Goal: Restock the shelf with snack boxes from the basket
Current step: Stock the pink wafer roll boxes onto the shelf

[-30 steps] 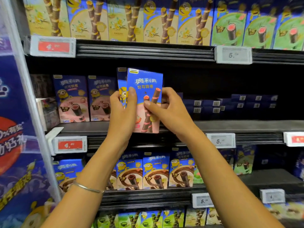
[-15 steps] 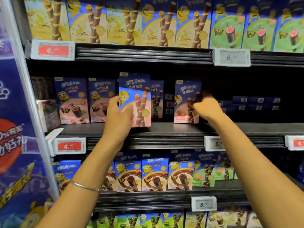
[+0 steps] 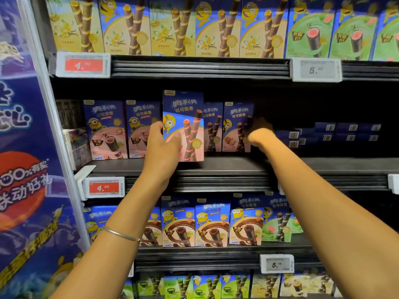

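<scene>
The left hand [image 3: 160, 145] grips a pink-and-blue snack box [image 3: 185, 126] by its left edge, upright at the front of the middle shelf [image 3: 226, 167]. The right hand [image 3: 260, 137] curls around another box [image 3: 237, 126] standing further back, just right.

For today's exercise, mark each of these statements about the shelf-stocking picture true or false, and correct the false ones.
1. The left hand holds a blue snack box upright at the middle shelf. True.
2. The right hand is down at the bottom shelf. False: it reaches to a box standing on the middle shelf.
3. A thin bracelet is on the left wrist. True.
4. The price tag below the middle shelf's left end is grey. False: it is red.
5. The top shelf is bare. False: boxes fill it.
</scene>
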